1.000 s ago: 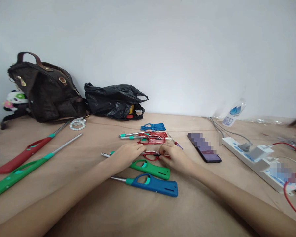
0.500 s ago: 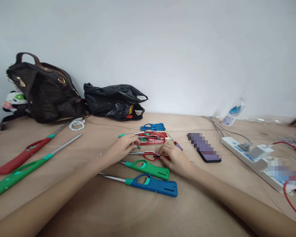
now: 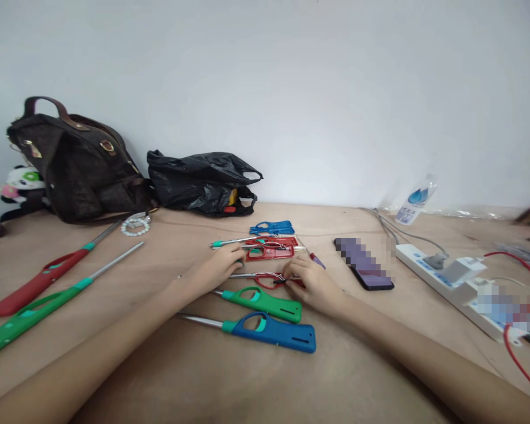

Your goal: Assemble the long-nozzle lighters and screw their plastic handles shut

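Head view — opened red lighter (image 3: pixel 269 280) lies at frame centre, wires showing, metal tube toward the left. Right hand (image 3: pixel 313 284) touches its handle end, fingers bent and close together, hiding that end; cannot tell whether they pinch it. Left hand (image 3: pixel 215 268), left of centre: fingers curled near the tube; a small dark bit shows at the tips, grip unclear. Just above: red casing (image 3: pixel 271 252), then blue casing (image 3: pixel 274 227). Below centre: green lighter (image 3: pixel 269 305) and blue lighter (image 3: pixel 282 337), side by side.

Surroundings: screwdriver (image 3: pixel 317 259) just above the right hand; phone (image 3: pixel 371 271) right of centre; power strip (image 3: pixel 417 259) at right, bottle (image 3: pixel 417 200) behind it. Upper left — backpack (image 3: pixel 88 171) and black plastic bag (image 3: pixel 194 182), bracelet (image 3: pixel 135 226) in front. Two more lighters (image 3: pixel 30 318) at left edge.
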Available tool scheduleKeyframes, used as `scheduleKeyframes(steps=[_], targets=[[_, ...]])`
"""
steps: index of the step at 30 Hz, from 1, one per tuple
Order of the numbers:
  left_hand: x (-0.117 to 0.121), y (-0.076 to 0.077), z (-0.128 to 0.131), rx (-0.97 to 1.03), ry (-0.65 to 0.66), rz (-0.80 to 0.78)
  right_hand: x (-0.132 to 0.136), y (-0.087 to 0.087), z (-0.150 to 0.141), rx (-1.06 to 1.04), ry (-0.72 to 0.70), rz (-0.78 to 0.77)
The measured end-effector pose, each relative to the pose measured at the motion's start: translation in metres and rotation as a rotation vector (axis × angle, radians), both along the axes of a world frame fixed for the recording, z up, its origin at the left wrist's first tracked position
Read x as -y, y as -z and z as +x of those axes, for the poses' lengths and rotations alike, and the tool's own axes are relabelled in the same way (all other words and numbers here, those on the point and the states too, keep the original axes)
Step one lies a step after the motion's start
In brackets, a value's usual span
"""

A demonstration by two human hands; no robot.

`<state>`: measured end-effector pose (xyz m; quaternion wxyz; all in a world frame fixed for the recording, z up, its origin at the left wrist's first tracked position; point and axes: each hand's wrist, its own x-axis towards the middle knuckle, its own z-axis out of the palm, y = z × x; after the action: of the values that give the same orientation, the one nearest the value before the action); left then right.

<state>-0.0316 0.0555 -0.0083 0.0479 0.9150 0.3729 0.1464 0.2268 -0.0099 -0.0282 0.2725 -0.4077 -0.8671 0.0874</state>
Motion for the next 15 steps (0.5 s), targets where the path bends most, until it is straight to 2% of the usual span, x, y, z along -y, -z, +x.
scheduleKeyframes(steps=[5, 8, 10, 12, 15], targets=[[0.009, -0.008, 0.003, 0.308, -0.042, -0.071, 0.0, 0.0, 0.0, 0.003, 0.001, -0.004], [0.016, -0.011, 0.008, 0.502, -0.081, -0.248, 0.001, -0.001, -0.001, 0.012, 0.006, -0.005], [0.019, -0.011, 0.012, 0.612, -0.052, -0.387, 0.001, -0.001, -0.001, 0.014, 0.008, 0.0], [0.02, -0.01, 0.016, 0.673, -0.006, -0.502, 0.001, 0.0, 0.0, 0.018, 0.009, 0.008], [0.021, -0.006, 0.019, 0.663, 0.039, -0.6, 0.0, 0.0, -0.001, 0.025, 0.013, 0.014]])
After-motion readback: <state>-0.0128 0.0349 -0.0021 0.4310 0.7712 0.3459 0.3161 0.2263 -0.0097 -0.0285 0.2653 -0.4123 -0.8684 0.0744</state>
